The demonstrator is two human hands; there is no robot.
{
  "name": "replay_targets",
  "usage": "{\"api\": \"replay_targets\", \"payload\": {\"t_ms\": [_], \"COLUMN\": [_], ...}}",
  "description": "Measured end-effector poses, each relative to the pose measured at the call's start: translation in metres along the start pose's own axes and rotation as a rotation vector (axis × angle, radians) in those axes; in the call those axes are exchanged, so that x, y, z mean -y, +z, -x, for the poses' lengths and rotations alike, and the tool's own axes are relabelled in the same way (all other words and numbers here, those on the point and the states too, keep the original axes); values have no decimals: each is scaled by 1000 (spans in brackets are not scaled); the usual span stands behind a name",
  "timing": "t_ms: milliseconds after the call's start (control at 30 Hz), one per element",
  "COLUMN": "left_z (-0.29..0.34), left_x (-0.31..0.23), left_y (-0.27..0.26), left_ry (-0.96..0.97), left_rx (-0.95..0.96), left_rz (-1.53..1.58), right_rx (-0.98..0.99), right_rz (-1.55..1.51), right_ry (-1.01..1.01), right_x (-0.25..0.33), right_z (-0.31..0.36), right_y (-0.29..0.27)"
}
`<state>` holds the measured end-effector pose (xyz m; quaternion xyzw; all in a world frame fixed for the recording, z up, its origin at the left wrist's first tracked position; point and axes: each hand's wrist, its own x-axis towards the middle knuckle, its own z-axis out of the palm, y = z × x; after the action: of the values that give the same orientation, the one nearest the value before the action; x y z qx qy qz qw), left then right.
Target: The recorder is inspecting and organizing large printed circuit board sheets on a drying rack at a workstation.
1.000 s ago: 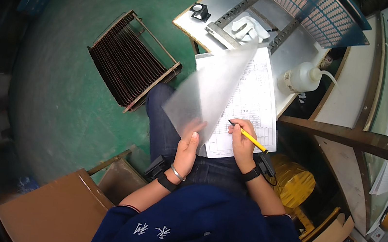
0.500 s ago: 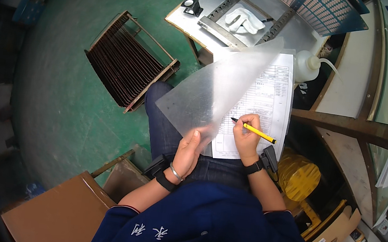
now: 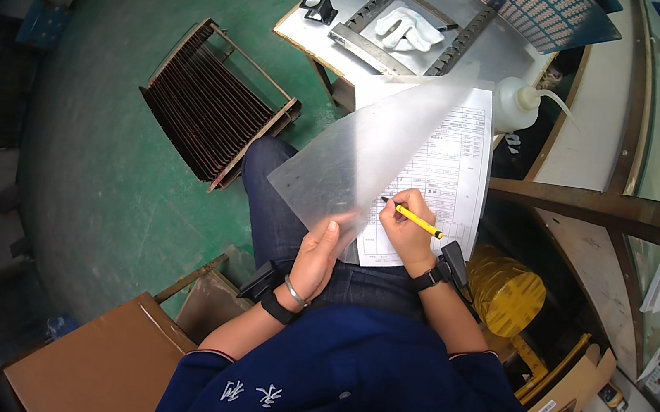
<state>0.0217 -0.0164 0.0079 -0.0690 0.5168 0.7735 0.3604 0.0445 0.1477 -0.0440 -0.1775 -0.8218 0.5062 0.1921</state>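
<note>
While the left hand (image 3: 318, 248) lifts a clear plastic sheet (image 3: 371, 149) by its lower edge, thumb and fingers pinched together on it, the printed form (image 3: 442, 179) underneath lies open on the person's lap, just in front of the knees in blue jeans (image 3: 279, 216). The right hand (image 3: 404, 228) rests on the lower part of the form, its grip closed around a yellow pencil (image 3: 418, 220) whose tip touches the paper to the left of the hand. To write well here, the sheet seems best kept tilted up and away from the form so it does not flop back over the line being filled, and the heel of the right hand should press the form flat against the leg, since nothing stiff appears to back it. Beyond the form, a white squeeze bottle (image 3: 518, 104) stands at its far right corner, and a metal surface (image 3: 389, 14) with white gloves (image 3: 407, 29) sits farther out. Left of the form, a wire rack (image 3: 213, 111) of dark plates rests on the green floor (image 3: 106, 135).
</note>
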Motion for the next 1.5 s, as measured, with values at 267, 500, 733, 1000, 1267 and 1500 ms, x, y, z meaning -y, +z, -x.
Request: {"api": "replay_targets", "payload": {"t_ms": [267,500,733,1000,1267,1500], "left_z": [-1,-1,-1,-2,-2,-2], "left_x": [-2,-3,-2,-1,-3,-1], "left_y": [1,1,0,0,0,-1], "left_ry": [-3,-7,-10,-15,-15,-14], "left_rx": [6,6,8,3,7,12], "left_rz": [-8,14,-10,-15,-30,-40], "right_rx": [24,-12,1,-50,-57,-43], "right_rz": [-29,-45,-90,-80,-10,-15], "right_ry": [51,23,31,22,9,18], "right_x": [0,-3,-4,-13,-11,-12], "right_z": [1,0,0,3,2,2], "right_y": [0,1,-1,-9,-7,-7]}}
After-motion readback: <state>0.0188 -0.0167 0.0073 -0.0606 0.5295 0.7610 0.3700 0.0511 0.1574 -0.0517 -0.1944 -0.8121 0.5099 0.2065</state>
